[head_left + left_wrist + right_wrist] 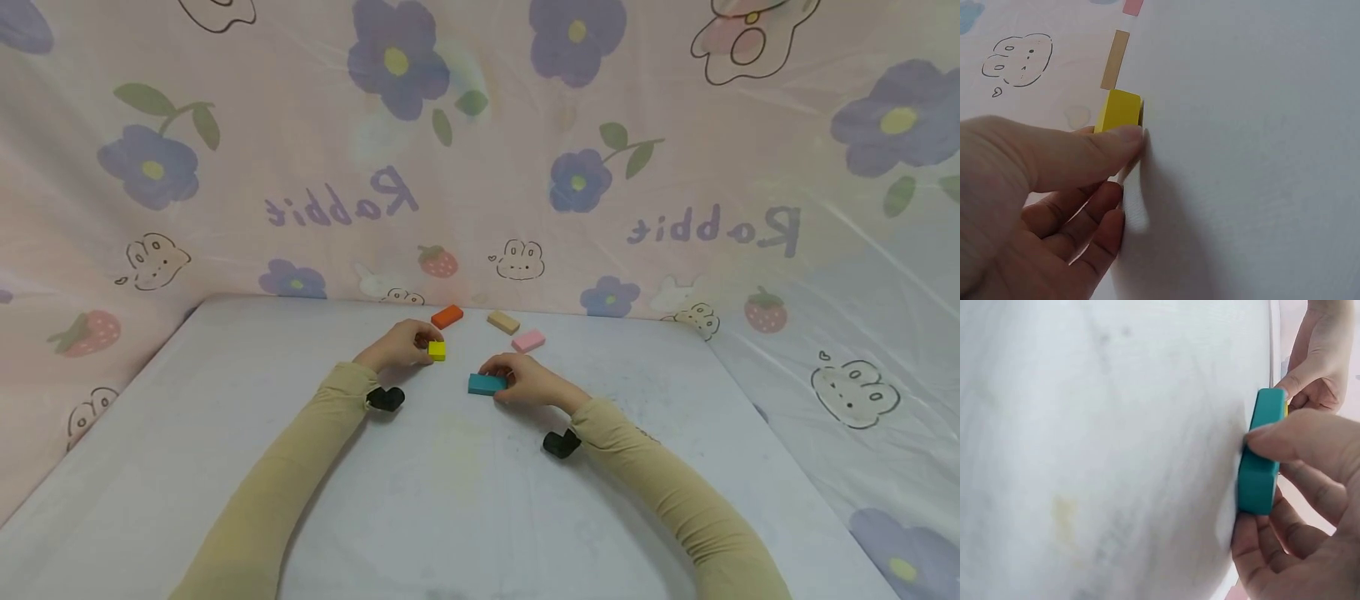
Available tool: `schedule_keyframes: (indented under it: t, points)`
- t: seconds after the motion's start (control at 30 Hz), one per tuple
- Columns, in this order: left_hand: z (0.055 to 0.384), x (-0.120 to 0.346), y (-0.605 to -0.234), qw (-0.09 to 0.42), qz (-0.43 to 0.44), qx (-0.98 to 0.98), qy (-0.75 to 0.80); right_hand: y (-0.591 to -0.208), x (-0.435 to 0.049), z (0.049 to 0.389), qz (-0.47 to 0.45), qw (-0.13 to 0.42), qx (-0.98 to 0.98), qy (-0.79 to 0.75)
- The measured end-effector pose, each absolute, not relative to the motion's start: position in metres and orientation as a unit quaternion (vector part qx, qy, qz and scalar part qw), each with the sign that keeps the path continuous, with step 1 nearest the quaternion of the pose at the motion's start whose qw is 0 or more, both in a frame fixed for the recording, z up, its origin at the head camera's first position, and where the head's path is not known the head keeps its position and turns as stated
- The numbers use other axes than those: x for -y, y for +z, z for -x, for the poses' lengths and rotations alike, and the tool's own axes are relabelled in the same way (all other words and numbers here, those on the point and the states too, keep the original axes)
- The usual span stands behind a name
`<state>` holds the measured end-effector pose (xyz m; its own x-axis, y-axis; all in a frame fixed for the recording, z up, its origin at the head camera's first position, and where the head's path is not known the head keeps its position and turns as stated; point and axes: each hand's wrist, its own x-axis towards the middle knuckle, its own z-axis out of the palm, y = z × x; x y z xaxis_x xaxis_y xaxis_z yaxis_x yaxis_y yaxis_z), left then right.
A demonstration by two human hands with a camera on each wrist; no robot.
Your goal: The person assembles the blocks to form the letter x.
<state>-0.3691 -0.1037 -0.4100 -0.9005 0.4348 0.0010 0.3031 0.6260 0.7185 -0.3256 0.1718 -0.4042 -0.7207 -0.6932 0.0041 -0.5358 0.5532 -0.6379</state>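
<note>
Between thumb and fingers, my left hand (401, 343) pinches a yellow block (437, 351); in the left wrist view the thumb covers the near end of the yellow block (1121, 111). My right hand (531, 383) grips a teal rectangular block (486, 384) by its right end, close over the white table. The right wrist view has the thumb across the middle of the teal block (1262, 453) and the fingers behind and below it. The teal block is nearer to me than the yellow one and to its right.
Behind the hands lie an orange block (447, 317), a tan block (503, 322) and a pink block (528, 341) on the white table (420, 500). A printed curtain (480, 167) hangs along the table's back edge. Black wrist pieces (386, 399) sit at both cuffs.
</note>
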Motion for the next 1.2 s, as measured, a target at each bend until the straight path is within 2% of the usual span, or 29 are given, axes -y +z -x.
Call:
schedule_keyframes:
  t: [0.7, 1.2]
  points:
    - [0.350, 0.101, -0.395, 0.099, -0.242, -0.881, 0.394, -0.384, -0.182, 0.314, 0.318, 0.128, -0.878, -0.333]
    - [0.331, 0.086, -0.382, 0.104, -0.312, -0.862, 0.386, -0.380, -0.191, 0.302, 0.324, 0.130, -0.872, -0.342]
